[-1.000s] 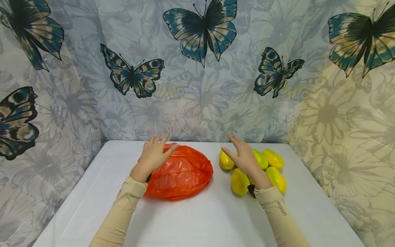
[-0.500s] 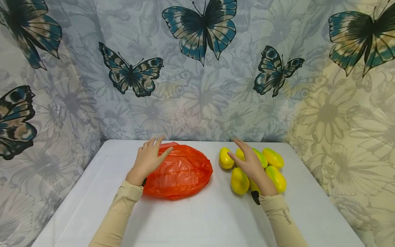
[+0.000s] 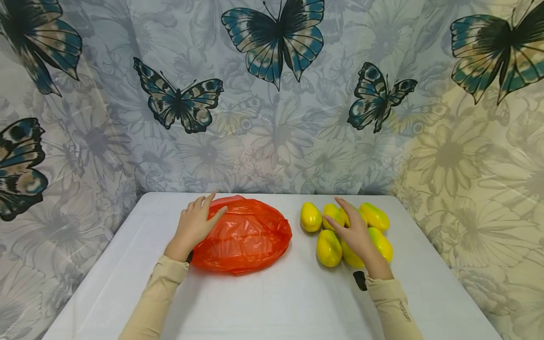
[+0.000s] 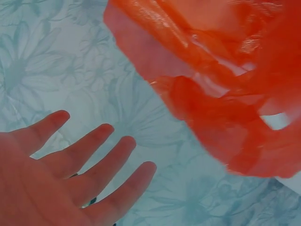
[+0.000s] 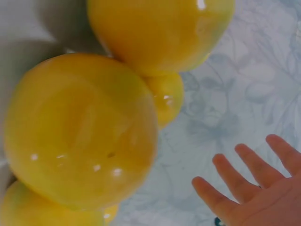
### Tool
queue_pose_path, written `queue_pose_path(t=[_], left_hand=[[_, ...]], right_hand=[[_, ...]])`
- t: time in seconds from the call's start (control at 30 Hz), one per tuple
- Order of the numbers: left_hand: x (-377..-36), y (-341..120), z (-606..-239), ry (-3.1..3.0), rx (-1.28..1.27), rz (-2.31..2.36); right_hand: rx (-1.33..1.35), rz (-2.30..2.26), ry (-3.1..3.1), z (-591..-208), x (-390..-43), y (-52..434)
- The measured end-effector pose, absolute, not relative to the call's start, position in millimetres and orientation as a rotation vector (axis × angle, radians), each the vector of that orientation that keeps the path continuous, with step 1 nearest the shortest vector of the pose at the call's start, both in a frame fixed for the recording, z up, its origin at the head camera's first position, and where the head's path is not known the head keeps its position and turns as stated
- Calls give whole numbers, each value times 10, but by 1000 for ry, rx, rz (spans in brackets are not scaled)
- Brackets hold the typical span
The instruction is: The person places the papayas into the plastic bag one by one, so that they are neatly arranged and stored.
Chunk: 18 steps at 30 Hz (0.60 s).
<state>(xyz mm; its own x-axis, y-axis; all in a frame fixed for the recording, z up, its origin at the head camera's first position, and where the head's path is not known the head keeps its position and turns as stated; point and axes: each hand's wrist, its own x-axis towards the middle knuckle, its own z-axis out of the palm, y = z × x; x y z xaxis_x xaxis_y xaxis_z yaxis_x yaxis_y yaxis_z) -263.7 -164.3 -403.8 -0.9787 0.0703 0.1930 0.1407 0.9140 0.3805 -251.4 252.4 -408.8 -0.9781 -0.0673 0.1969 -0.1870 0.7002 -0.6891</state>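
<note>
A crumpled red plastic bag point(image 3: 246, 236) lies left of the middle on the white table. My left hand point(image 3: 193, 226) hovers by its left side with fingers extended; in the left wrist view the fingers point(image 4: 117, 155) are spread and hold nothing, with the bag point(image 4: 225, 127) beyond them. On the right sits a cluster of several yellow-green mangoes point(image 3: 329, 249). Over that cluster is my right hand point(image 3: 357, 233), fingers straight and thumb apart, covering part of some mangoes. The right wrist view shows spread fingers point(image 5: 230, 179) apart from a large, near mango point(image 5: 80, 132).
The white table point(image 3: 263, 307) extends toward me in front of the bag and fruit. Behind and on both sides hangs a floral backdrop point(image 3: 280, 156) with butterflies printed on it. A black strap piece point(image 3: 360, 280) shows by the right cuff.
Both hands have drawn apart and back toward me, the left going left and the right going right. More of the bag's left side and the mangoes now shows. Bag and mangoes stay put.
</note>
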Motion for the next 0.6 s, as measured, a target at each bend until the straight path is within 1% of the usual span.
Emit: queue_pose_path(t=[0.43, 0.6], left_hand=[[-2612, -1797, -4254, -2865, -86, -633], [-2610, -1852, -4295, -2869, -83, -624]], right_hand=[[140, 1212, -2676, -4188, -2396, 2824], [53, 1221, -2669, -4215, -2337, 2942]])
